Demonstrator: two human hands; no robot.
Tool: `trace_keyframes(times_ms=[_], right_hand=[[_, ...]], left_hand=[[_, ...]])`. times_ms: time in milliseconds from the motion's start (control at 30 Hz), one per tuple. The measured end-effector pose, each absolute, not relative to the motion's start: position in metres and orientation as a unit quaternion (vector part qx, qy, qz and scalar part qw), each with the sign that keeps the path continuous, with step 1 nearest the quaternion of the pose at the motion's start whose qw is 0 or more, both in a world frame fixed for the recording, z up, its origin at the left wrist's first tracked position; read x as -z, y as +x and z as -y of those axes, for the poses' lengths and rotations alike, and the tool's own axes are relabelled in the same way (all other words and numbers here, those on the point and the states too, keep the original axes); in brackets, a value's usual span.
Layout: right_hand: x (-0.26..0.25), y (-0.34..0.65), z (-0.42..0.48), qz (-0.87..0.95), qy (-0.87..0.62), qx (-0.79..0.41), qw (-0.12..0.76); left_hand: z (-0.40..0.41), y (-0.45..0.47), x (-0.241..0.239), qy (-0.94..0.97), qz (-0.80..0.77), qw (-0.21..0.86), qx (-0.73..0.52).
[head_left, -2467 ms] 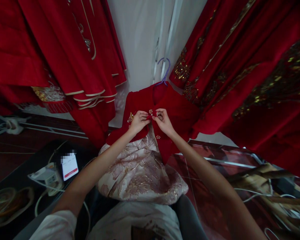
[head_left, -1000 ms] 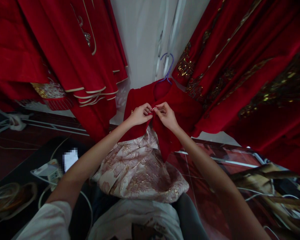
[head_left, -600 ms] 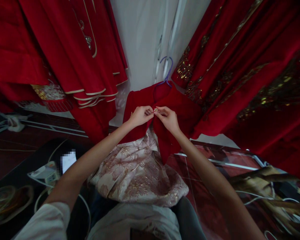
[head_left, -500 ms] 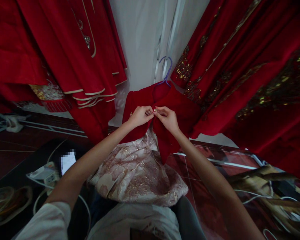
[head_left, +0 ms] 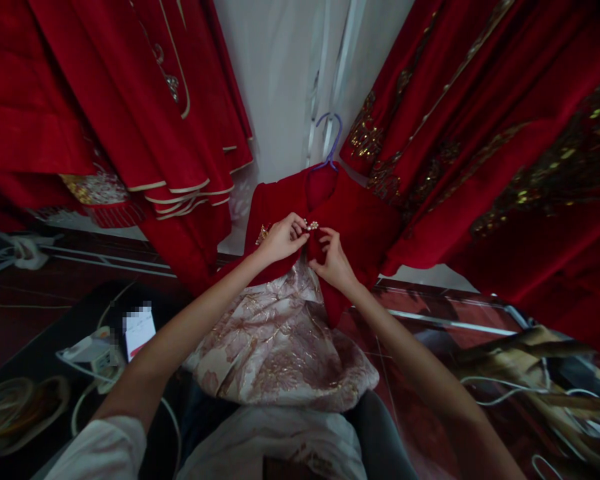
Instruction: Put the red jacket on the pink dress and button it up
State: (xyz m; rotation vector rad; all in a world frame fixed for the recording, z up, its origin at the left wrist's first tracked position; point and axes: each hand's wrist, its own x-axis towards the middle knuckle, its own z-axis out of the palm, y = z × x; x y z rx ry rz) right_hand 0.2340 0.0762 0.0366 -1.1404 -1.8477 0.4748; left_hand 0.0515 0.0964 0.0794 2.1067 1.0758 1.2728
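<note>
A red jacket (head_left: 367, 223) is on a purple hanger (head_left: 336, 137). At its front, a small pearly clasp (head_left: 312, 226) spans the opening between the two edges. My left hand (head_left: 283, 240) lies at the clasp's left end, fingers curled and thumb apart; the fingertips are close to it, and whether they touch I cannot tell. Just below and right of the clasp, my right hand (head_left: 335, 265) is open over the jacket front, thumb and fingers spread. Beneath the jacket, a pale pink brocade fabric with gold sheen (head_left: 285, 340) spreads over my lap.
Red garments with cream piping (head_left: 180, 153) hang on the left, and red garments with gold sequins (head_left: 520, 180) on the right. A dark table (head_left: 45, 347) at my left bears a phone (head_left: 139, 333) and a white charger with cables (head_left: 103, 360). Cluttered items (head_left: 540, 373) lie at the right.
Both hands were pinching at the clasp. My right hand has let go and moved down and right, its fingers spreading; my left fingers have loosened, and the clasp now shows.
</note>
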Motion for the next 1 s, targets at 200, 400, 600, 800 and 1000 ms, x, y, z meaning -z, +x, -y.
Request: trace_keyframes(times_ms=[200, 400, 600, 800, 1000], right_hand=[[-0.055, 0.266, -0.049, 0.648, -0.533, -0.4, 0.368], [-0.1, 0.278, -0.025, 0.565, -0.377, -0.645, 0.351], [-0.087, 0.263, -0.033, 0.593, -0.383, -0.601, 0.375], [-0.052, 0.204, -0.047, 0.649, -0.431, -0.468, 0.416], [-0.03, 0.18, -0.048, 0.702, -0.462, -0.31, 0.445]], left_hand=[[-0.082, 0.048, -0.064, 0.666, -0.372, 0.554, -0.333], [-0.076, 0.043, -0.057, 0.537, -0.42, 0.628, -0.375], [-0.076, 0.029, -0.057, 0.512, -0.488, 0.564, -0.426], [-0.063, 0.027, -0.05, 0.521, -0.49, 0.509, -0.478], [-0.063, 0.016, -0.044, 0.569, -0.454, 0.515, -0.452]])
